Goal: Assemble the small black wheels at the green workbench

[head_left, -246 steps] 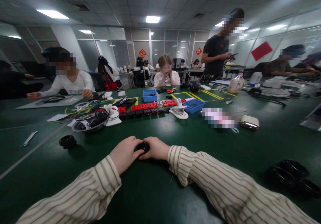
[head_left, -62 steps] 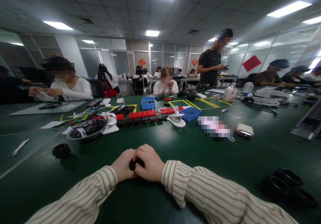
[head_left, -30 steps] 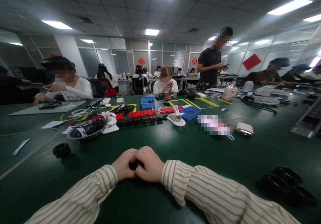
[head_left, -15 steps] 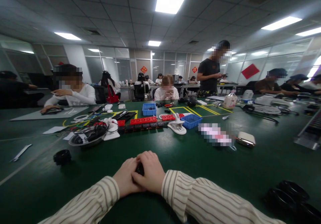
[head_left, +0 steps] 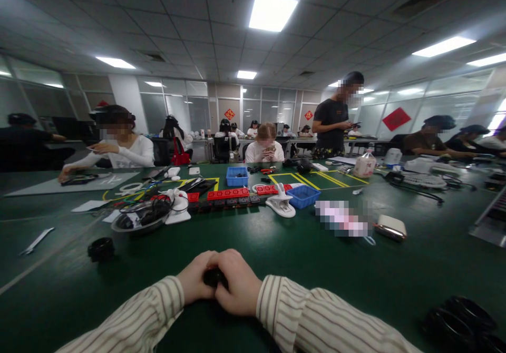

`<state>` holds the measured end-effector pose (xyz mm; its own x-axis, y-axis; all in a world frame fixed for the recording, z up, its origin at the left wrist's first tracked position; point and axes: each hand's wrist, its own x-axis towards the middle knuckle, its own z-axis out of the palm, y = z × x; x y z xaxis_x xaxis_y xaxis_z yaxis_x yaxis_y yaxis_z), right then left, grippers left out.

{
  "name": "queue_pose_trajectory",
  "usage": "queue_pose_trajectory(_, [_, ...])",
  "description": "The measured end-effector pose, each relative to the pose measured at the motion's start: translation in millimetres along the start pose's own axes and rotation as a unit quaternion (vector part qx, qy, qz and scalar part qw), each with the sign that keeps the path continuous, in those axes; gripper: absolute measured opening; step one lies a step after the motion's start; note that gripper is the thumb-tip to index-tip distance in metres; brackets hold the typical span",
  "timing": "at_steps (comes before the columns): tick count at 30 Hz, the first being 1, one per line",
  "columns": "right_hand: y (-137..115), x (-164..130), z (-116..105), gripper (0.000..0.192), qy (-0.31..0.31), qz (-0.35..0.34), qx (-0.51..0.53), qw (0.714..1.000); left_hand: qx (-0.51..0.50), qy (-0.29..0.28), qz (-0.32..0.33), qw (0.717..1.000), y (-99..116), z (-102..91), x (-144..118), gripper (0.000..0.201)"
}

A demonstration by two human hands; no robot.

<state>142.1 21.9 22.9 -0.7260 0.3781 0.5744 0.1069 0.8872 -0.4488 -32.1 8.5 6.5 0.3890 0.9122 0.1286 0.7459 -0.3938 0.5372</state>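
Note:
A black round part [head_left: 214,277] sits between my two hands, low over the green table [head_left: 300,261]. Most of it is covered, so its full shape cannot be made out. My left hand [head_left: 194,279] is wrapped around its left side. From the right and above, my right hand [head_left: 240,283] closes over it, the thumb on its near side. A short black ribbed ring [head_left: 100,249] stands on the table to the left. Several black rings [head_left: 450,327] lie at the lower right, partly cut off by the frame.
A wrench [head_left: 36,241] lies far left. Ahead are a metal bowl with cables [head_left: 140,224], red and black strips [head_left: 227,194], a white clip stand [head_left: 281,205], blue baskets [head_left: 303,196] and a cream-coloured case [head_left: 390,227]. Other people sit or stand beyond the table.
My right hand has turned slightly over the black part, and its thumb has shifted lower. More of the part shows between my hands. The whole view has tilted a little.

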Motion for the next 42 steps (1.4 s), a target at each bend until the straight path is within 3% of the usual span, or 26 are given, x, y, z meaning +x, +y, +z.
queue_pose_trajectory(5, [-1.9, 0.7, 1.0, 0.032, 0.043, 0.044, -0.034, 0.998, 0.018, 0.019, 0.013, 1.0, 6.4, 4.3, -1.7, 0.05])
queue_pose_trajectory(10, [1.9, 1.2, 5.2, 0.033, 0.026, 0.13, -0.081, 0.988, 0.088, 0.067, -0.051, 0.993, 19.8, 13.8, -3.2, 0.072])
queue_pose_trajectory(14, [3.7, 2.0, 6.3, 0.023, 0.012, 0.157, -0.078, 0.984, 0.108, 0.072, -0.078, 0.988, 23.6, 14.7, -2.9, 0.046])
queue_pose_trajectory(17, [4.1, 2.3, 6.2, 0.019, 0.006, 0.139, -0.062, 0.988, 0.108, 0.063, -0.066, 0.99, 22.7, 10.9, -2.3, 0.033])
queue_pose_trajectory(26, [9.0, 1.4, 7.1, 0.022, 0.002, -0.007, 0.002, 1.0, -0.003, 0.023, 0.036, 0.999, 0.2, 5.1, 2.2, 0.023])
queue_pose_trajectory(29, [6.0, 1.6, 4.6, 0.025, 0.017, -0.036, 0.003, 0.999, -0.004, 0.026, 0.05, 0.998, -1.7, 5.4, 1.1, 0.031])
queue_pose_trajectory(34, [1.2, 1.3, 2.0, 0.021, 0.056, 0.045, -0.049, 0.996, 0.071, 0.049, 0.0, 0.996, 5.9, 11.4, -2.2, 0.06])
queue_pose_trajectory(37, [2.5, 1.0, 3.5, 0.028, 0.047, 0.104, -0.081, 0.99, 0.124, 0.068, -0.049, 0.989, 10.0, 16.9, -2.7, 0.072])
queue_pose_trajectory(42, [4.3, 2.1, 5.0, 0.022, 0.008, 0.137, -0.094, 0.986, 0.142, 0.063, -0.068, 0.986, 14.9, 16.4, -2.1, 0.045])
